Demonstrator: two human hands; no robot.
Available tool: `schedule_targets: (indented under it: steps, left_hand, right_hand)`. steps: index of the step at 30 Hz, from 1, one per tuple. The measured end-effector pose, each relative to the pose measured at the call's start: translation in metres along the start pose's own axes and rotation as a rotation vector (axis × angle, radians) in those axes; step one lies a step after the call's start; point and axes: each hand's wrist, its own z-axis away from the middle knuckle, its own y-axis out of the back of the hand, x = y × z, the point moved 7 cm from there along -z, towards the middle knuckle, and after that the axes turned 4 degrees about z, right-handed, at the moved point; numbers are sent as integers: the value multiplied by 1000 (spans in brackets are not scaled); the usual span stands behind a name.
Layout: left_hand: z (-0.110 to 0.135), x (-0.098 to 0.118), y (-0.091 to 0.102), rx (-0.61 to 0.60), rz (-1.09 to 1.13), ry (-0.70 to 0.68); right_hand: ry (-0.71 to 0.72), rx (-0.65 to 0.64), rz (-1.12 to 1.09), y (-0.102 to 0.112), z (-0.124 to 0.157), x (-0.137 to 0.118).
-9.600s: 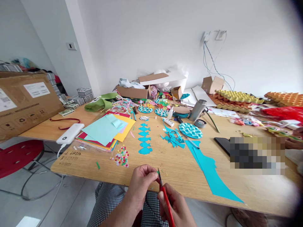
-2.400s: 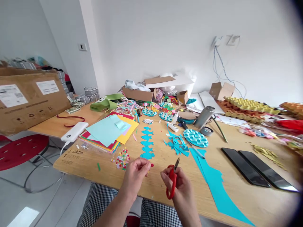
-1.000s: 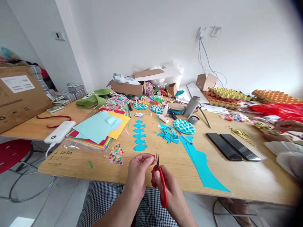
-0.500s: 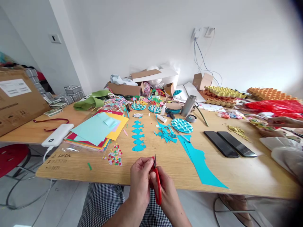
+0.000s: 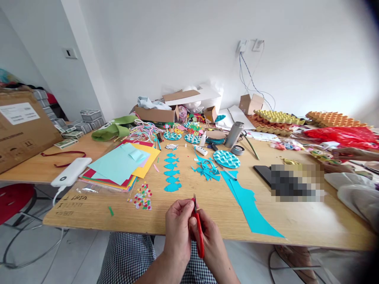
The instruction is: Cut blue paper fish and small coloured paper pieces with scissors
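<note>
My right hand (image 5: pixel 211 242) grips small red-handled scissors (image 5: pixel 198 232), whose blades point up and away at the table's near edge. My left hand (image 5: pixel 177 225) is closed in a pinch right against the blades, holding a tiny red paper scrap that I can barely see. Both hands hover over my checked trousers and the wooden table's (image 5: pixel 207 205) front edge. Just beyond them lies a column of blue paper fish (image 5: pixel 171 173), and to the left a small heap of coloured paper bits (image 5: pixel 142 196).
A stack of coloured paper sheets (image 5: pixel 121 165) and a white power bank (image 5: pixel 71 172) lie at left. Blue paper offcuts (image 5: pixel 247 203) and a wavy blue disc (image 5: pixel 226 158) lie right of centre. Another person's hands (image 5: pixel 346 157) work at far right. Boxes and egg trays line the back.
My hands came together at the table's edge: 2.4 s ago they were apart, now the pinch meets the scissor blades. The view has shifted slightly.
</note>
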Motion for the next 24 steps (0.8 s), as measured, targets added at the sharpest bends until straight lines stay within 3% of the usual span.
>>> schedule_targets:
  steps: [24]
  left_hand:
    - [1,-3,-4,24,48,15]
  right_hand:
    - [-14,-15,-9,2,0,3]
